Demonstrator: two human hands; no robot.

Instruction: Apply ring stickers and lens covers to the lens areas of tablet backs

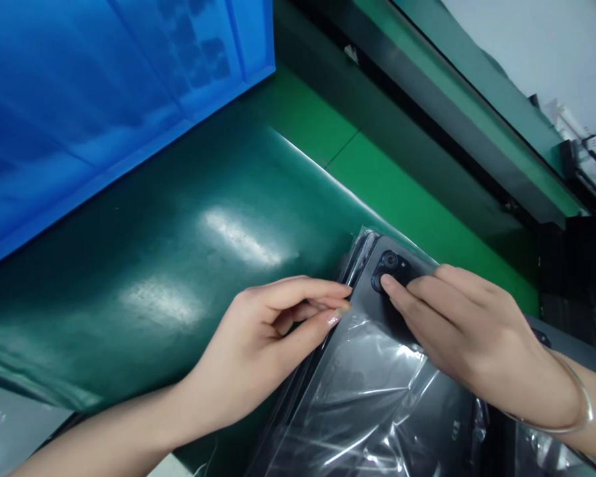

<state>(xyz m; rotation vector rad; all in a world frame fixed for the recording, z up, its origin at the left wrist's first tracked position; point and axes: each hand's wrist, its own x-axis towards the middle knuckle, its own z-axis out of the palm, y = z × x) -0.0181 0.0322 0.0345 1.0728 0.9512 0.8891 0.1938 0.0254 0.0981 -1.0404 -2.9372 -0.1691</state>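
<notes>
A dark grey tablet (365,298) lies on a stack at the lower middle, back side up, its camera block at the top. Clear plastic wrapping (377,391) covers its lower part, wrinkled and shiny. My left hand (273,338) is closed in a pinch at the tablet's left edge, thumb and index finger near its upper corner. Across the tablet's top right lies my right hand (471,331), one fingertip on a camera lens and the other fingers curled at the edge. Their tips are hidden. A bangle (583,404) circles my right wrist.
A large blue plastic bin (129,86) stands at the upper left on the green table mat (189,245). Another device (571,348) lies right of the stack. Beyond the table edge is green floor (377,172), with dark objects (589,252) at the far right.
</notes>
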